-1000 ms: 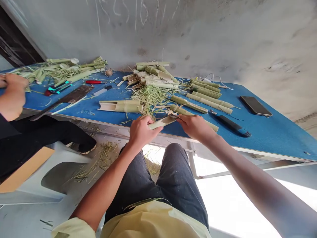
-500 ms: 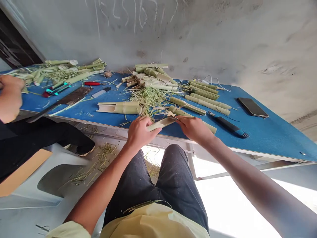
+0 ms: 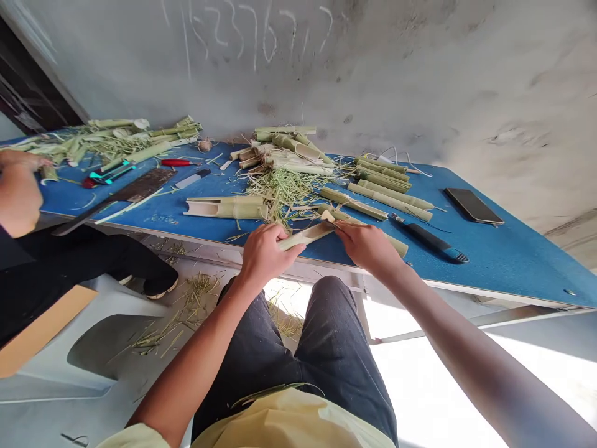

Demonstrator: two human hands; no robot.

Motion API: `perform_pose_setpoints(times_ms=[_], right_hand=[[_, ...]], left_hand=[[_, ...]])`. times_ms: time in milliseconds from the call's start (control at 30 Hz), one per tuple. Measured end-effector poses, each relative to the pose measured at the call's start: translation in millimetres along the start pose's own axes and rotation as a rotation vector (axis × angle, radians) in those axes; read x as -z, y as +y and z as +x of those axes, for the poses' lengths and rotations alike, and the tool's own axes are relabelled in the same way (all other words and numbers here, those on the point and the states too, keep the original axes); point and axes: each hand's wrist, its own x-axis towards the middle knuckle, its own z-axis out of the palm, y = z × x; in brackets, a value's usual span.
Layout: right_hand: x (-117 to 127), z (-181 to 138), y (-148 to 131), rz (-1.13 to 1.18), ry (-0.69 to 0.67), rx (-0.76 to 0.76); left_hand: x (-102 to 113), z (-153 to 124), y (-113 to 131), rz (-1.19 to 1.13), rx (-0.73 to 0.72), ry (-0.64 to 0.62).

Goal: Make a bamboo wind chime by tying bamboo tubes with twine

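My left hand (image 3: 263, 254) is closed around the near end of a short split bamboo piece (image 3: 308, 234), held at the front edge of the blue table (image 3: 489, 255). My right hand (image 3: 366, 244) is closed at the piece's far end, fingers pinched near a small pale flap or blade tip that I cannot make out. Thin green shavings (image 3: 284, 186) are heaped just beyond my hands.
On the table lie a notched bamboo section (image 3: 228, 207), several bamboo sticks (image 3: 392, 198), a black-handled knife (image 3: 431, 239), a phone (image 3: 473, 206), a cleaver (image 3: 125, 190) and cutters. Another person's hand (image 3: 18, 193) works at the far left. A white stool (image 3: 88, 348) stands left.
Both hands keep their hold on the bamboo piece with hardly any motion. The view has shifted slightly, and the other person's hand at left has moved a little.
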Motion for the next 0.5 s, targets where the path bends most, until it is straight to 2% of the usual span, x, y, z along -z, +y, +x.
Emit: perform_pose_setpoints(times_ms=[133,500], right_hand=[[-3,-2,-4,0.057,-0.012,0.067],[-10,-3,-2,0.072,0.092,0.043]], left_hand=[[2,0,1,0.044,-0.035,0.016],[5,-3,4,0.205,-0.141,0.016]])
